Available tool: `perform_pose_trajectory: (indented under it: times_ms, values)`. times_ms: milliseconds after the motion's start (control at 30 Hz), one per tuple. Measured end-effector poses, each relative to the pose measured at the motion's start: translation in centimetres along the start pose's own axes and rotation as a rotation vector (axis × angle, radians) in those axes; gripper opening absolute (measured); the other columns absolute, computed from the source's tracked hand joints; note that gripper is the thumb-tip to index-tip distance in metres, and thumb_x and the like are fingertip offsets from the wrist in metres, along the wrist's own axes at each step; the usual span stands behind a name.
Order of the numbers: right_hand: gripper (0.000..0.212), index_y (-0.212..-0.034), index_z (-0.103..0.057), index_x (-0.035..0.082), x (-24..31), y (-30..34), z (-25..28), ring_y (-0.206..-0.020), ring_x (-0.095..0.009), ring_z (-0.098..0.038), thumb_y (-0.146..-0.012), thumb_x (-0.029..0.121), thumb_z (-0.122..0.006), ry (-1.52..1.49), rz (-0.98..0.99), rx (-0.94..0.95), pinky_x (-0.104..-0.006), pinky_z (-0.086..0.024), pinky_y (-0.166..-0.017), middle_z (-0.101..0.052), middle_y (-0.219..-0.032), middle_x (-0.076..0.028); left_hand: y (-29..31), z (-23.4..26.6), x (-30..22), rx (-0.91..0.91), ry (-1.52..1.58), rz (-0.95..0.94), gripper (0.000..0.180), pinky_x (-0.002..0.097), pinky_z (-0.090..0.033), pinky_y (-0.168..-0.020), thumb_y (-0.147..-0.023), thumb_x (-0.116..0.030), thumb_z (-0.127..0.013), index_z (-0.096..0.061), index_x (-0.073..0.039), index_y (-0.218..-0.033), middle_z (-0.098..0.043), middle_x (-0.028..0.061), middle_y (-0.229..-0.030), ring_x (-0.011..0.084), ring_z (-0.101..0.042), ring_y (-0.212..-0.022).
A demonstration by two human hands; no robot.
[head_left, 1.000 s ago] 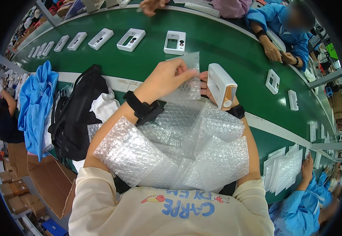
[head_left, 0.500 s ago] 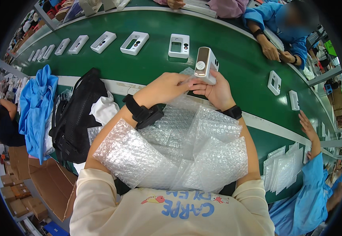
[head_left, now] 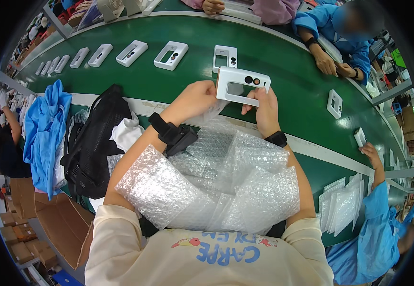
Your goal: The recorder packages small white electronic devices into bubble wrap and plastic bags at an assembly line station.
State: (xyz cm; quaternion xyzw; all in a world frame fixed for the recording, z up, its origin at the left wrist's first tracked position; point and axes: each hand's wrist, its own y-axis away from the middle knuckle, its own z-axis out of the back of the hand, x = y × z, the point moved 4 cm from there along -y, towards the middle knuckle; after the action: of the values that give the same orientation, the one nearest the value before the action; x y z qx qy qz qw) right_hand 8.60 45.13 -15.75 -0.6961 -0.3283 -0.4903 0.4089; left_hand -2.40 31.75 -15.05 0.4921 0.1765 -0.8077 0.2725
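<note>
My right hand (head_left: 267, 112) grips the right end of a white rectangular device (head_left: 233, 76), thumb on its front. The device has a long cut-out and round dark and copper-coloured parts, and is held up over the green conveyor belt (head_left: 169, 88). My left hand (head_left: 198, 97) is closed at its left end, fingers partly hidden, on a clear plastic bag (head_left: 213, 112) that hangs below it. Several bubble-wrap bags (head_left: 259, 190) lie across my forearms and lap.
Similar white devices (head_left: 170, 56) stand in a row along the belt, others to the right. A black mesh bag (head_left: 97, 148) and blue cloth (head_left: 47, 138) lie at left. A co-worker's hand (head_left: 369, 155) touches a device at right, near stacked bubble-wrap bags (head_left: 342, 202). Another co-worker's hands (head_left: 333, 66) are across the belt.
The held device has turned from its narrow side to its broad front. Devices on the belt have shifted right. The co-worker's hand at right has reached a device.
</note>
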Motion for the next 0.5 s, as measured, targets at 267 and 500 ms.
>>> perform_pose_trajectory:
  times_ms: [267, 500]
  values:
    - [0.025, -0.098, -0.048, 0.000, -0.2, 1.3, 0.1, -0.049, -0.009, -0.046, -0.092, 0.021, -0.038, 0.189, -0.014, -0.007, -0.0193, -0.039, -0.046, -0.046, -0.065, -0.002, 0.1, 0.9, 1.5, -0.198, 0.234, 0.068, 0.018, 0.0276, -0.043, -0.064, -0.078, -0.016, -0.053, -0.052, 0.002, -0.073, -0.056, 0.0087, -0.076, 0.0186, -0.055, -0.071]
    - [0.025, -0.095, -0.050, 0.000, -1.7, 0.8, 0.5, -0.050, -0.008, -0.046, -0.090, 0.023, -0.043, 0.343, -0.126, 0.055, -0.0191, -0.039, -0.047, -0.050, -0.067, -0.002, 1.2, 0.5, -1.6, -0.417, 0.058, -0.325, 0.013, 0.0298, -0.041, -0.071, -0.075, -0.013, -0.060, -0.054, -0.003, -0.071, -0.051, 0.0104, -0.092, 0.0220, -0.051, -0.083]
